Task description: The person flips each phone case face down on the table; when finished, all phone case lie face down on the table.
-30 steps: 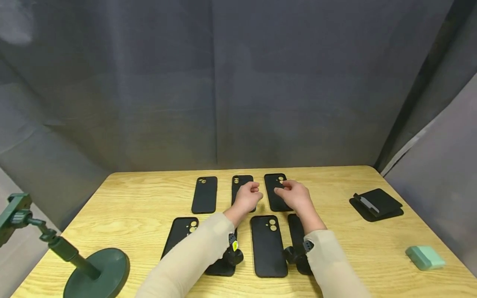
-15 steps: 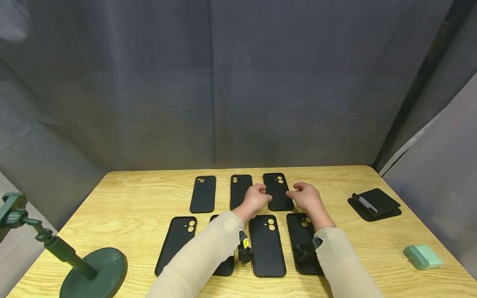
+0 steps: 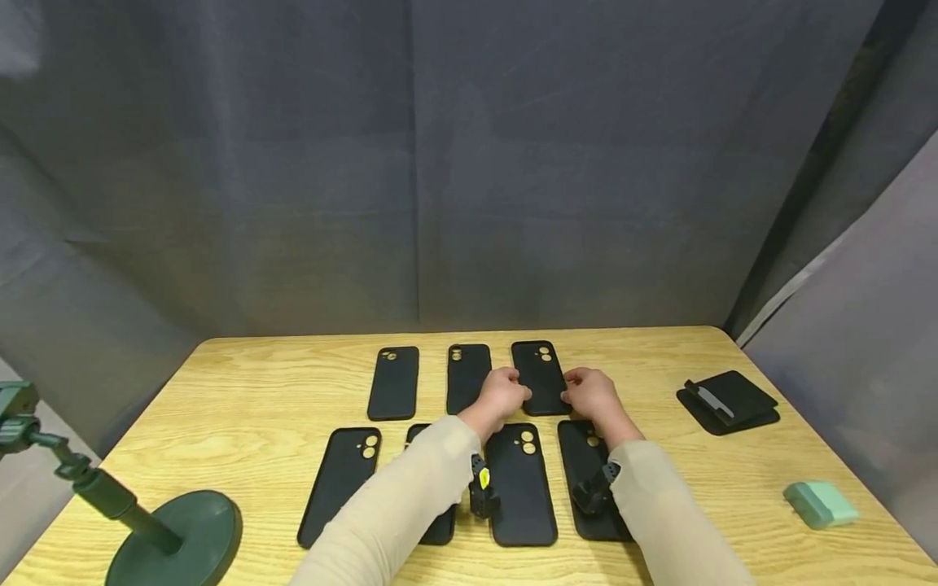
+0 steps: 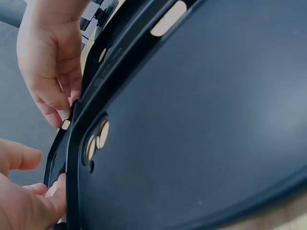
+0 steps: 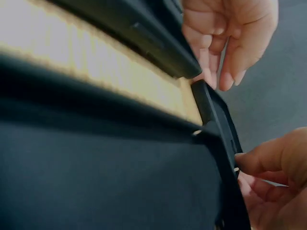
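I see seven flat black phone cases with round camera cut-outs laid in two rows on the light wooden desk (image 3: 256, 391), three in the far row and four in the near row. Both hands are at the rightmost black phone case of the far row (image 3: 541, 376). It lies flat near the middle of the desk, closer to the far edge. My left hand (image 3: 504, 392) touches its left long edge with curled fingers; my right hand (image 3: 590, 394) touches its right long edge, fingers likewise curled. From the wrist views the fingertips press against the case's rim, but I cannot tell whether either hand truly pinches it.

Near the right edge lies a black folded stand with a grey strip (image 3: 727, 400). A mint-green rounded box (image 3: 820, 503) sits at the near right corner. A dark green holder on a round base (image 3: 172, 537) stands at the near left corner.
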The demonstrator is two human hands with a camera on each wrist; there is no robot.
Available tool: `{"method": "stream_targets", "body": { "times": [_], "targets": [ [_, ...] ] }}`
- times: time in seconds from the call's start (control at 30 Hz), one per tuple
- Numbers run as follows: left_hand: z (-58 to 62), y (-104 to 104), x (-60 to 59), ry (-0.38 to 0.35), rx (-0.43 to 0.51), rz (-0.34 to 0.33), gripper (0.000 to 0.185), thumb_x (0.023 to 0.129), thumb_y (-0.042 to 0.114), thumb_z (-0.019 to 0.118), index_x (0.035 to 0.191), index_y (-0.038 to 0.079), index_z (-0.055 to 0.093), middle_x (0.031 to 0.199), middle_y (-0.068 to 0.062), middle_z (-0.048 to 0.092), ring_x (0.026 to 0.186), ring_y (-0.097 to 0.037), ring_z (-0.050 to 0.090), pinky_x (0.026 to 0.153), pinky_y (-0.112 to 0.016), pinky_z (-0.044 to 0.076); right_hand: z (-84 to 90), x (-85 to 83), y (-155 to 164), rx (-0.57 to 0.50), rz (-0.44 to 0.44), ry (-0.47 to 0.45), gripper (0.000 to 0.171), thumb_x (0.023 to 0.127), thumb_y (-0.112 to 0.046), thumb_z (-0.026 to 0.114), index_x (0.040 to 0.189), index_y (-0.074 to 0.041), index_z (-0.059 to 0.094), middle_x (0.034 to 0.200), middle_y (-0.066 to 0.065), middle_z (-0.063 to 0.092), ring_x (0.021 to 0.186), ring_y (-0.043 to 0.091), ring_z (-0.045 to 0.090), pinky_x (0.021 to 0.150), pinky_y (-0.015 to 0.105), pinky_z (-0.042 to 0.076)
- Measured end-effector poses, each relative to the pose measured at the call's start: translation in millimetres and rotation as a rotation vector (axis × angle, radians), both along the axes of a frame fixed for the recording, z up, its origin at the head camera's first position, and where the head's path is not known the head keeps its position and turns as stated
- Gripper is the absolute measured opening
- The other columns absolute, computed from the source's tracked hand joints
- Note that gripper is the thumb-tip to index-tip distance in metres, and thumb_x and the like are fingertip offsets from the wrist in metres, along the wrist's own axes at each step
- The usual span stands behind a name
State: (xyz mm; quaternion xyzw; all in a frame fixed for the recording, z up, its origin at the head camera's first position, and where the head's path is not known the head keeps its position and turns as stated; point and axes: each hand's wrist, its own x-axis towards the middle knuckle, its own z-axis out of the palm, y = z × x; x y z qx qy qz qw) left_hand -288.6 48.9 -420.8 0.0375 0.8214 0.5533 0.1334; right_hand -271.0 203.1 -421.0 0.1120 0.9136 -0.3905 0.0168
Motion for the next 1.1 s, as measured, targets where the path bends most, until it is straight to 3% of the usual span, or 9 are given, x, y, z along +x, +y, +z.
{"method": "stream_targets", "body": {
  "times": [0.2,0.3,0.37,0.5,0.67,0.93,1.1],
  "targets": [
    [2.5,1.0,0.6,-0.018,0.017,0.009,0.048,0.086,0.002,0.055,0.133,-0.003,0.045,0.136,-0.015,0.045,0.087,-0.021,0.049,0.081,-0.034,0.044,-2.1,-1.4,1.4,0.047,0.011,0.031,0.032,0.090,-0.002,0.049,0.121,0.006,0.055,0.119,0.023,0.057,0.106,0.035,0.055,0.086,0.045,0.046],
    [2.2,0.8,0.6,-0.020,0.062,0.023,0.047,0.086,0.000,0.053,0.133,-0.004,0.046,0.137,-0.017,0.044,0.084,-0.021,0.049,0.073,-0.029,0.041,-1.8,-0.5,1.3,0.061,0.019,0.052,0.033,0.088,0.001,0.050,0.120,0.007,0.056,0.118,0.024,0.058,0.103,0.034,0.055,0.085,0.044,0.046],
    [1.7,0.6,0.7,-0.018,0.101,0.036,0.046,0.086,-0.002,0.052,0.132,-0.005,0.047,0.138,-0.017,0.044,0.089,-0.021,0.053,0.073,-0.027,0.043,-2.0,0.1,1.3,0.070,0.022,0.064,0.034,0.086,0.002,0.049,0.119,0.007,0.057,0.117,0.024,0.058,0.101,0.033,0.055,0.084,0.043,0.046],
    [1.2,-0.2,1.6,-0.032,0.180,0.049,0.045,0.087,-0.003,0.049,0.132,-0.006,0.046,0.139,-0.018,0.042,0.104,-0.028,0.058,0.084,-0.032,0.048,-1.6,1.4,1.0,0.080,0.024,0.076,0.033,0.087,0.001,0.046,0.118,0.007,0.058,0.115,0.023,0.059,0.096,0.031,0.055,0.081,0.041,0.046],
    [0.8,-1.5,2.4,-0.055,0.224,0.052,0.044,0.089,-0.001,0.047,0.134,-0.004,0.044,0.137,-0.020,0.043,0.111,-0.035,0.055,0.095,-0.042,0.044,-4.3,0.3,2.0,0.119,0.044,0.099,0.030,0.087,0.000,0.047,0.113,0.006,0.060,0.109,0.022,0.061,0.089,0.030,0.056,0.077,0.040,0.047],
    [-1.9,-1.3,1.3,-0.026,0.276,0.084,0.045,0.087,-0.004,0.051,0.132,-0.005,0.045,0.132,-0.023,0.048,0.113,-0.036,0.054,0.093,-0.040,0.045,-7.0,-0.2,-0.2,0.111,0.047,0.098,0.029,0.085,0.000,0.048,0.110,0.006,0.062,0.103,0.020,0.063,0.074,0.024,0.061,0.070,0.036,0.049],
    [-3.4,-0.9,-0.1,-0.009,0.289,0.108,0.045,0.086,-0.003,0.055,0.131,-0.005,0.047,0.127,-0.022,0.053,0.112,-0.032,0.056,0.090,-0.037,0.047,-6.4,-0.2,-2.8,0.117,0.051,0.097,0.028,0.083,-0.001,0.051,0.108,0.004,0.063,0.104,0.020,0.064,0.074,0.023,0.060,0.068,0.035,0.048]
  ]
}}
